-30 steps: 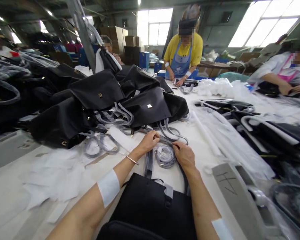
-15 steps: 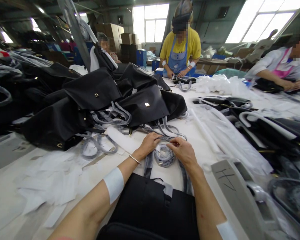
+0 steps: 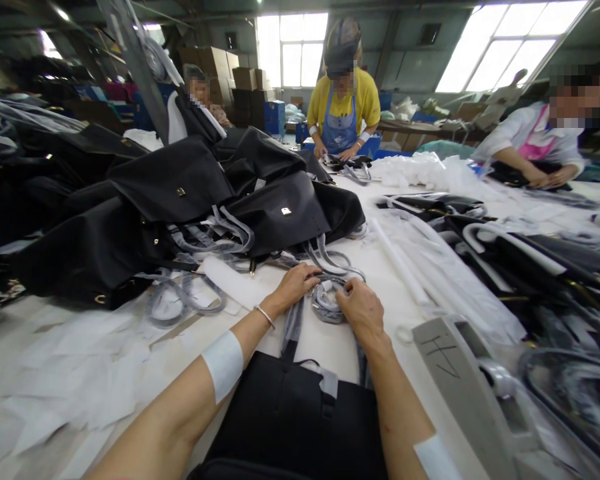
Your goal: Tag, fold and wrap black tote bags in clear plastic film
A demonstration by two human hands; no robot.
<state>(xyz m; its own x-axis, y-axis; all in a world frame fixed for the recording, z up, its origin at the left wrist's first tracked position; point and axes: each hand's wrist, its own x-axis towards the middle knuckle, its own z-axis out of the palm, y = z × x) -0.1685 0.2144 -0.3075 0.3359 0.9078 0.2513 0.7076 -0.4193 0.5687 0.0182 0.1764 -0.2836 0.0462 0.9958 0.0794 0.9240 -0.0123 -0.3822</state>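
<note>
A coiled strap in clear wrap lies on the white table between my two hands. My left hand is at its upper left edge, fingers curved against the wrapped strap. My right hand pinches the coil's right side with thumb and fingers bent. Below them a black bag lies flat, close to my body, its wrapped handles reaching up toward the coil. A piece of white wrap covers the small tab on its upper part.
Black bags are piled at the left and ahead. White sheets lie at the left front. A grey plastic block and more black bags are at the right. Two people work across the table, a third person sits farther back.
My right hand has closed in on the coil and now touches its side. My left hand stays at the coil's upper left. The whole view has shifted slightly.
</note>
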